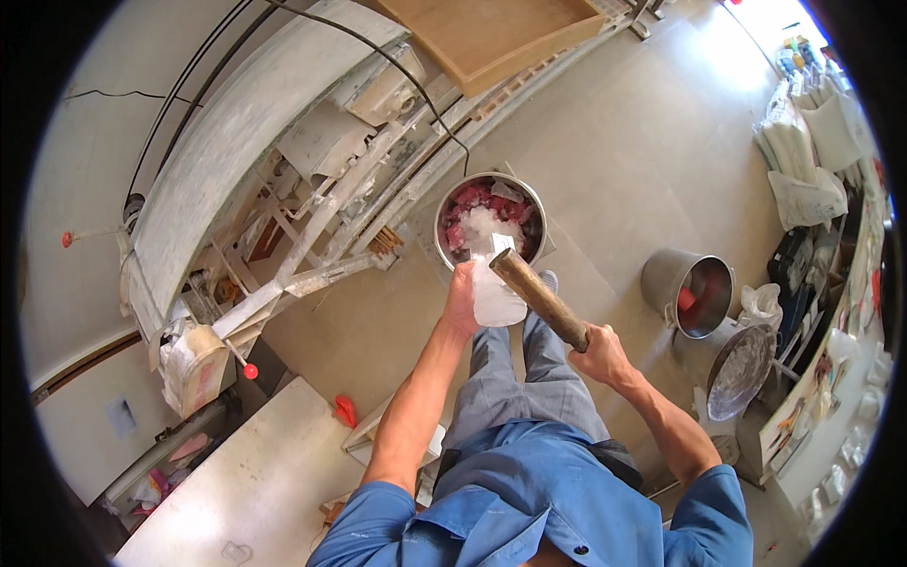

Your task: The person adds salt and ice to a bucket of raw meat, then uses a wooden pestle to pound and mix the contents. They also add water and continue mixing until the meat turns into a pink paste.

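My left hand (463, 300) grips the side of a clear bottle-shaped container (499, 298) with whitish contents, possibly ice; its narrow end points at a round metal pot. My right hand (601, 354) is closed around the lower end of a thick wooden rod (542, 301), whose upper end lies over the container in the picture; whether they touch I cannot tell. Beyond, on the floor, stands the metal pot (543, 234), holding dark pink-red chunks (473, 195) and a heap of crushed white ice (489, 225). A small white label shows near the container's neck.
At left stands a large machine with a long pale belt (234, 135) and red-knobbed levers. Two metal buckets (655, 283) (708, 354) are at right, one with something red inside. A wooden tray (496, 35) lies at the top, and a pale table (262, 475) at lower left.
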Demonstrator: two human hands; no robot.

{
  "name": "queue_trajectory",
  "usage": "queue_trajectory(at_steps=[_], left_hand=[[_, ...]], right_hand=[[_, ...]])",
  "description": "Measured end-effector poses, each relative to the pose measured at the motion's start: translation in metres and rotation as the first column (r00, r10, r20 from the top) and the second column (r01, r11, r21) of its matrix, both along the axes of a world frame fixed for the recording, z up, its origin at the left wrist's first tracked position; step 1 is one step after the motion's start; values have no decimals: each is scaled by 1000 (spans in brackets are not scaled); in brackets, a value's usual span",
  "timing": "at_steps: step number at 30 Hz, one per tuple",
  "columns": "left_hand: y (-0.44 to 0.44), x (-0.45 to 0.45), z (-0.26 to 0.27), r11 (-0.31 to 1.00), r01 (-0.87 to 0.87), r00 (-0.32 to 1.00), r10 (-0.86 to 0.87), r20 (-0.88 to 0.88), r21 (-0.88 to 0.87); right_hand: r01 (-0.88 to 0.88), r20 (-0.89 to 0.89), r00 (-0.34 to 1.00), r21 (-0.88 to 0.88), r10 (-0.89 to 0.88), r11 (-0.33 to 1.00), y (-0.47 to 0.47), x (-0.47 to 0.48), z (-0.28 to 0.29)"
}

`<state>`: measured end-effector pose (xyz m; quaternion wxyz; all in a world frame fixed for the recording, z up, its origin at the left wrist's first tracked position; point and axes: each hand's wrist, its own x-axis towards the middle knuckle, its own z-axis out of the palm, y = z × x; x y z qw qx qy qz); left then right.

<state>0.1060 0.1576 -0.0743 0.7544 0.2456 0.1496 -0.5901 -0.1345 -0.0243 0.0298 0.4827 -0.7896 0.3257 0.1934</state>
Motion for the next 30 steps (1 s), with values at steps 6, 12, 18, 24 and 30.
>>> queue_trajectory(at_steps=[6,12,18,24,30], left_hand=[[8,-4,1,993,21,999,-15,-50,114],[17,-10,-8,997,-58,984,49,-171,-44],[11,-15,-16,964,-140,969,87,-232,-224],[13,-23,-23,973,-149,967,106,-233,-176],[21,-20,-31,971,-198,917,137,-375,-130]], right_hand=[[16,124,992,33,-20,999,-1,1,10],[493,210,814,245,-542,835,-5,-15,14],[123,147,982,3,-122,992,9,-19,-23],[262,109,957,65,-268,963,8,-12,-22],[274,62,961,-100,-269,957,0,-1,-23]])
